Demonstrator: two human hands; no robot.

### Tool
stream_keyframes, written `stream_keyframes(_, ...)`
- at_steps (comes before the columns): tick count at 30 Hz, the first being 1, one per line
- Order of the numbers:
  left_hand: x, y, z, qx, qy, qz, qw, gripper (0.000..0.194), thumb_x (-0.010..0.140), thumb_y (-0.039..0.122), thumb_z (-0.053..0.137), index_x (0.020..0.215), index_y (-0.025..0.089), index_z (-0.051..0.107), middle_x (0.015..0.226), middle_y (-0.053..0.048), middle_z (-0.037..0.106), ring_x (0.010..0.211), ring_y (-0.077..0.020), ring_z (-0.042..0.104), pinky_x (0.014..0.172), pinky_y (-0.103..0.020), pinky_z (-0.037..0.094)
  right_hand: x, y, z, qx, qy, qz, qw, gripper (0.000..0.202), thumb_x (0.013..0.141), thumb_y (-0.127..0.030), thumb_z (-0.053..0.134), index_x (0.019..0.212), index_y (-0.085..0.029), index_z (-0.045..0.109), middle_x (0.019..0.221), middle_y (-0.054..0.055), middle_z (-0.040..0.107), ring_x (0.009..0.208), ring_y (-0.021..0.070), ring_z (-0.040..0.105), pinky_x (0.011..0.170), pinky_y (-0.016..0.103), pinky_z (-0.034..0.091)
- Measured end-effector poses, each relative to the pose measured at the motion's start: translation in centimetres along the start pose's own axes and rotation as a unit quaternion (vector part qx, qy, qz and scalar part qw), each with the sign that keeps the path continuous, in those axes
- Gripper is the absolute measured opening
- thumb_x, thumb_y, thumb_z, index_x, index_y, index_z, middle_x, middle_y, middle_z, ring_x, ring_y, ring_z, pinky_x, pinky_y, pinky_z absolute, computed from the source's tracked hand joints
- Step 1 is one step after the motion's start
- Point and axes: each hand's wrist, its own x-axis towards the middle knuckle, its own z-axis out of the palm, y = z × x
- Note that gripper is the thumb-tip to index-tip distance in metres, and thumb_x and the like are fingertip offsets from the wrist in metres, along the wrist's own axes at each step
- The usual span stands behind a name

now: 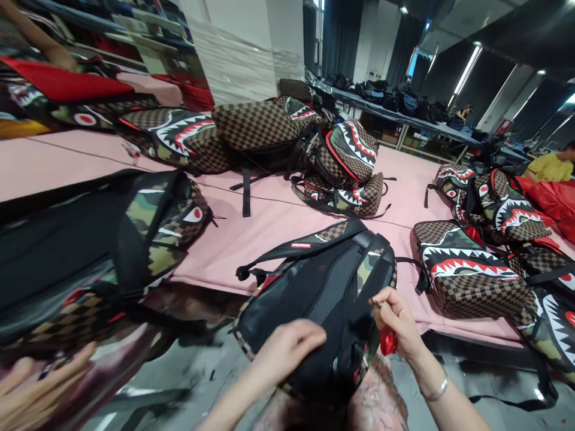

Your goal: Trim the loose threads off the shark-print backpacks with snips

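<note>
A black backpack (296,299) with checkered and camouflage trim lies back panel up, across my lap and the table edge. Its padded shoulder straps (326,236) face upward. My left hand (290,353) rests on the lower back panel, fingers stretched out and holding nothing. Over the backpack's right side, my right hand (398,323) is closed in a pinch. A small dark tip pokes out between its thumb and finger, and a red piece (388,341) hangs below the palm. I cannot tell what this item is.
Another person's hand (49,383) is beside a large black backpack (81,239) at left. Several shark-mouth backpacks (345,149) lie along the pink-covered table (242,239), with more (471,269) at right. A red cloth (67,81) and another person's arm appear far left.
</note>
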Motion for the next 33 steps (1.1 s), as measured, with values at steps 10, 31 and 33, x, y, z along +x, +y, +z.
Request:
stream_keyframes(10, 13.7, -7.3, -4.5, 0.211, 0.164, -0.111, 0.957, 0.028, 0.084, 0.025, 0.041, 0.098, 0.019, 0.064, 0.102, -0.011, 0.067, 0.092, -0.0241, 0.062, 0.075, -0.032, 0.046, 11.1, 7.3, 4.1, -0.411, 0.139, -0.005, 0.901, 0.014, 0.079, -0.030, 0.055, 0.089, -0.020, 0.054, 0.076, 0.000, 0.061, 0.070, 0.0165, 0.058, 0.061, 0.025, 0.039)
stream_keyframes(31, 13.3, -8.5, -2.7, 0.244, 0.226, -0.107, 0.937, 0.027, 0.088, 0.027, 0.031, 0.088, 0.018, 0.057, 0.090, -0.008, 0.063, 0.083, -0.0214, 0.061, 0.064, -0.029, 0.043, 16.1, 8.3, 6.7, -0.628, -0.009, 0.019, 0.778, 0.012, 0.084, -0.034, 0.054, 0.089, -0.025, 0.059, 0.083, 0.000, 0.069, 0.078, 0.0174, 0.063, 0.064, 0.024, 0.037)
stream_keyframes(33, 13.3, -8.4, -2.7, 0.236, 0.228, -0.105, 0.939, 0.027, 0.088, 0.028, 0.031, 0.087, 0.018, 0.056, 0.090, -0.008, 0.063, 0.083, -0.0214, 0.061, 0.064, -0.029, 0.043, 15.9, 8.6, 6.5, -0.602, 0.010, 0.037, 0.797, 0.012, 0.084, -0.035, 0.054, 0.088, -0.026, 0.060, 0.080, -0.001, 0.069, 0.075, 0.0161, 0.063, 0.062, 0.023, 0.037)
